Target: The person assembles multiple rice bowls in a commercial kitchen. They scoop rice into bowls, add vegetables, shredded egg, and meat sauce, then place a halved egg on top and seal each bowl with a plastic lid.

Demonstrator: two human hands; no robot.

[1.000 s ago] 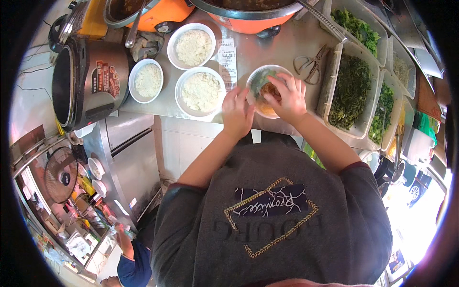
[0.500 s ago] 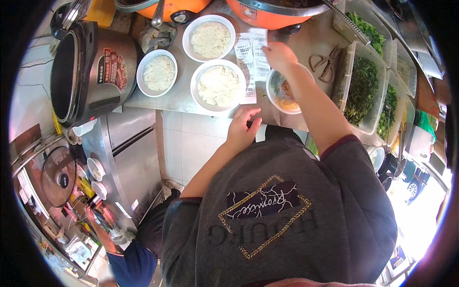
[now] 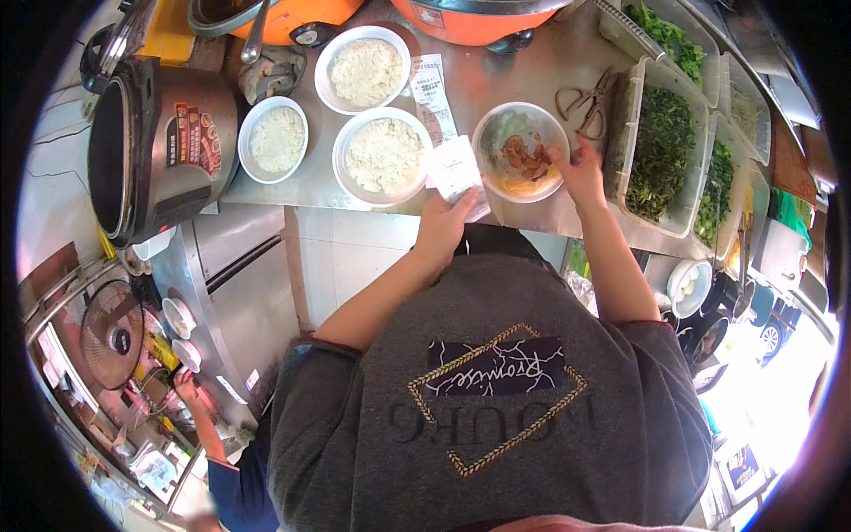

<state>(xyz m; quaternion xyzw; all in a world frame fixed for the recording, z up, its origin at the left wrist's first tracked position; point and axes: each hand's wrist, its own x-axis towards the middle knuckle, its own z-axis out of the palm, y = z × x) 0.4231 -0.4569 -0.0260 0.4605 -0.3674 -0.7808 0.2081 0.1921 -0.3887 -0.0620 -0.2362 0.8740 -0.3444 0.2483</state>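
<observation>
My left hand (image 3: 443,229) grips a white paper receipt (image 3: 456,167) by its lower end, between thumb and fingers, at the counter's near edge. Directly to its right is a round white bowl (image 3: 523,197) of brown meat pieces, something yellow and some pale green food. My right hand (image 3: 582,174) is at this bowl's right rim, thumb and fingers apart; whether it touches the rim I cannot tell. A second, longer receipt (image 3: 433,97) lies on the counter behind the held one. Left of it stand three white bowls of rice, the nearest rice bowl (image 3: 339,160) close to my left hand.
Scissors (image 3: 585,105) lie behind my right hand. Clear tubs of chopped greens (image 3: 658,151) line the right side. A big cooker (image 3: 160,151) stands at the left, orange pots (image 3: 479,27) at the back. Another person's arm (image 3: 206,426) shows at lower left.
The receipt has passed from my right hand to my left, coming nearer to me. My right hand has moved back to the food bowl's right rim. The view has shifted slightly.
</observation>
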